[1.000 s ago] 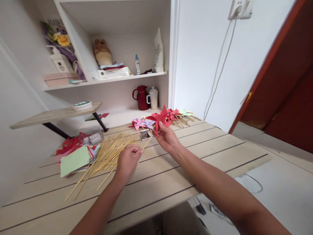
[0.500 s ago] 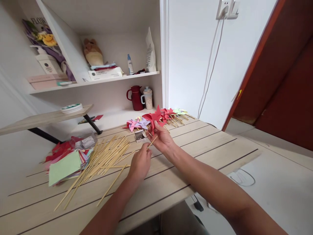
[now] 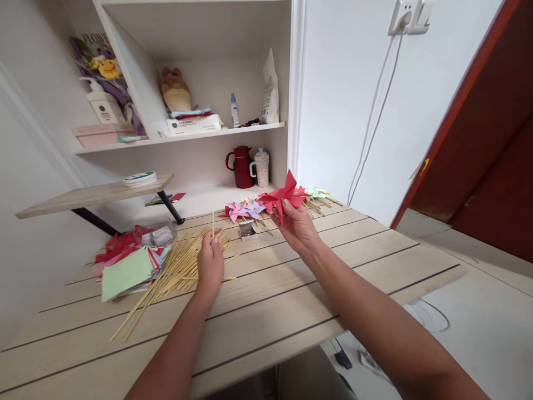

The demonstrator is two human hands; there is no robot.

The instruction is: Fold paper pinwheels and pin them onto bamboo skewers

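Head view: left hand (image 3: 210,261) is closed around a single bamboo skewer (image 3: 212,222), fingers curled, stick standing roughly upright with its tip poking above the knuckles; the hand sits over the near edge of the loose skewer pile (image 3: 177,265) fanned out on the wooden table (image 3: 291,311). Right hand (image 3: 297,228) is raised just above the table, thumb and fingers pinched on the lower edge of a red paper pinwheel (image 3: 285,195), which is held up off the surface and tilted, blades pointing up and to the right. Hands are apart, pinwheel and skewer not touching. Just behind the right hand lies a row of finished pinwheels (image 3: 245,209) in pink, lilac, red and pale green, each on a stick, along the back of the table. A small open box of pins (image 3: 248,229) sits between the two hands, near the pinwheel row. Left of the skewer pile: a stack of coloured paper squares (image 3: 127,269), green sheet on top, red ones beneath, with a clear plastic packet (image 3: 158,235) at its far edge. Back shelf niche holds a dark red jug (image 3: 241,165) and a speckled mug (image 3: 262,168) side by side. Upper shelf has a plush bear (image 3: 175,89), a small bottle (image 3: 235,109) and a white pouch (image 3: 270,89). A roll of tape (image 3: 140,179) rests on the side board at left
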